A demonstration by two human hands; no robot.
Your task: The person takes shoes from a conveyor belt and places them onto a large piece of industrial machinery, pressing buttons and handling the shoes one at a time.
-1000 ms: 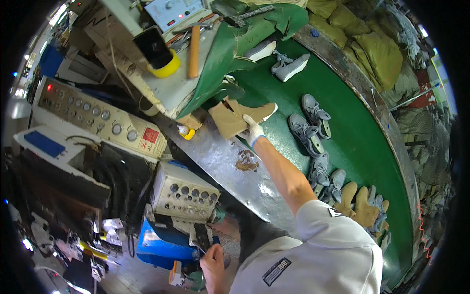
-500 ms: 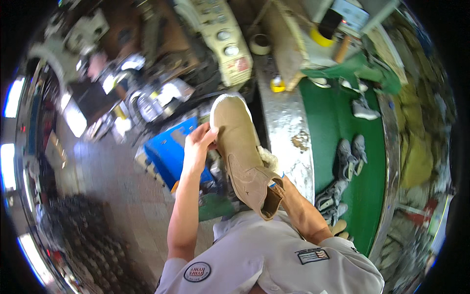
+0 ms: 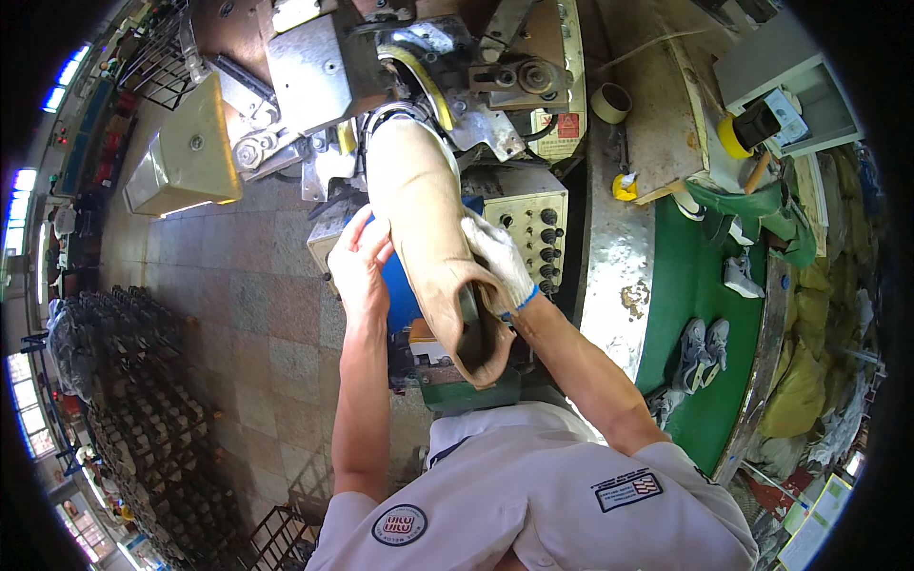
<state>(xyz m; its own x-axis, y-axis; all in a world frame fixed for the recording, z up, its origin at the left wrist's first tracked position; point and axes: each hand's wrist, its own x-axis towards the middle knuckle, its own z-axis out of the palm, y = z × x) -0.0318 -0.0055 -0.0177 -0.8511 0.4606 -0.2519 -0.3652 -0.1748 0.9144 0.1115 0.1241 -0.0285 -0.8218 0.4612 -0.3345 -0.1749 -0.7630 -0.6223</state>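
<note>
A long green surface runs along the right, carrying a pair of grey shoes set side by side, a single grey shoe farther up, and white-soled shoes near its far end. Flush with its left edge lies a worn metal strip, with a brown patch on it and a small yellow object higher up. Across the tiled floor, dark, crowded racks stand at the left.

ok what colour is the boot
The boot is light tan; the head view shows it best.
</note>
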